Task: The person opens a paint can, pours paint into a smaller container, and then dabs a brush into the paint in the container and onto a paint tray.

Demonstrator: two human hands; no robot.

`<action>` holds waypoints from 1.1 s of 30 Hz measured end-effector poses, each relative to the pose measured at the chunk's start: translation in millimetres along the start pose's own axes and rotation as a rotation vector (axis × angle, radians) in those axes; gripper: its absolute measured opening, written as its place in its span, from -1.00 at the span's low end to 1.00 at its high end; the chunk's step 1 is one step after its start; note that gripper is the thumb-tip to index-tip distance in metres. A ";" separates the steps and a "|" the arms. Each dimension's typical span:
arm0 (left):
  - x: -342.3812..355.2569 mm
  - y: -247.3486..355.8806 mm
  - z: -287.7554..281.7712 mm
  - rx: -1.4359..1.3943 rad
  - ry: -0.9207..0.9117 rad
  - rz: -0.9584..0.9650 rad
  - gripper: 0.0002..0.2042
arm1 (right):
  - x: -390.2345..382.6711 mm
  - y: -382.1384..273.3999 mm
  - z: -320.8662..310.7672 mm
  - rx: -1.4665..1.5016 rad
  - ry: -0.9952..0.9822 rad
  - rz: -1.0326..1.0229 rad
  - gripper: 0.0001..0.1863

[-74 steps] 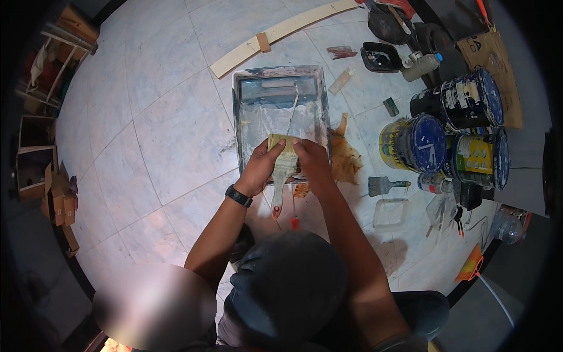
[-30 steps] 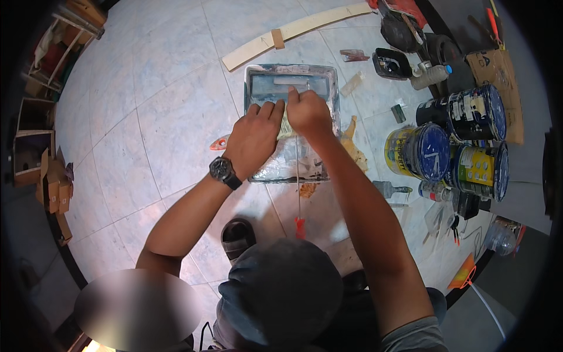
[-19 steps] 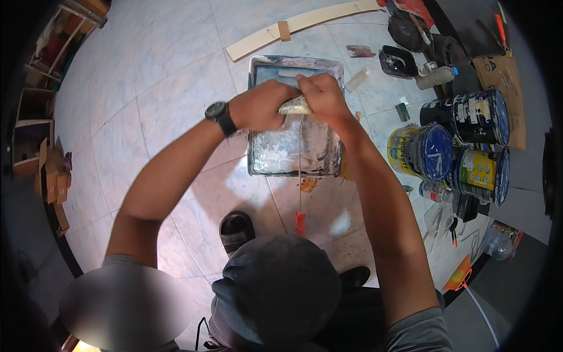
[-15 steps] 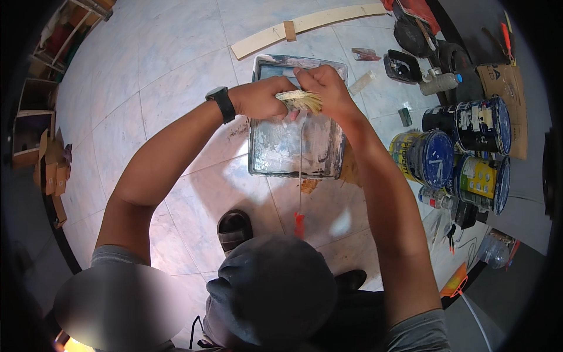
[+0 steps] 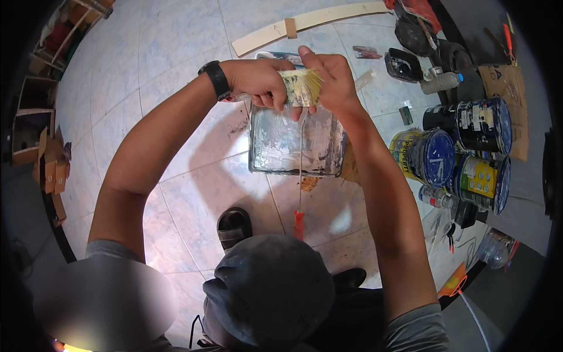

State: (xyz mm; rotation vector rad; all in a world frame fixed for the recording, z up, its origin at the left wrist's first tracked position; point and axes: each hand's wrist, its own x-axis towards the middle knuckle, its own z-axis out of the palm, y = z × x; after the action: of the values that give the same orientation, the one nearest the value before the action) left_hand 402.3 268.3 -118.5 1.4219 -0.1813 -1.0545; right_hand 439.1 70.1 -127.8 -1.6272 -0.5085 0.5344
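Note:
My left hand (image 5: 261, 81), with a black watch on its wrist, is closed around a wide paintbrush (image 5: 298, 87). The brush's pale yellow, paint-stained bristles point right and fan out against my right hand (image 5: 334, 82). That hand's thumb stands up, apart from the brush, while its other fingers are partly hidden behind the bristles. Both hands are over the far part of a paint-smeared tray (image 5: 296, 146). A roller frame (image 5: 301, 170) with a thin metal rod and an orange-red grip lies across the tray's near edge.
Several paint buckets (image 5: 422, 157) stand at the right, near a plastic bottle (image 5: 441, 83) and a black container (image 5: 403, 64). A long pale board (image 5: 340, 16) lies on the tiled floor at the far side. Cardboard boxes (image 5: 53, 164) are at the left. A sandal (image 5: 234, 227) shows near the tray.
Both hands have moved slightly away from me with the paintbrush. The brush has turned so that more of its flat side shows, and my right thumb has lifted outward.

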 end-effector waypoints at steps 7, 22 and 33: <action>40.1 -39.4 29.5 1.256 0.351 -0.174 -0.78 | -49.9 117.9 -62.3 -0.791 -0.264 0.009 -0.54; 20.2 -158.3 104.5 1.448 0.620 -0.113 -0.18 | -327.2 21.7 -224.2 -0.852 -0.115 0.193 -0.66; 20.9 -86.6 106.6 1.552 0.617 0.014 -0.15 | -364.2 44.0 -307.8 -0.775 0.700 0.135 -0.32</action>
State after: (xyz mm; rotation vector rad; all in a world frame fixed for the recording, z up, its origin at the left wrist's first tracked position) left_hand 300.8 195.4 -179.2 3.0285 -0.6259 -0.2501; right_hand 338.6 -398.0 -119.7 -2.4421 -0.0598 -0.2008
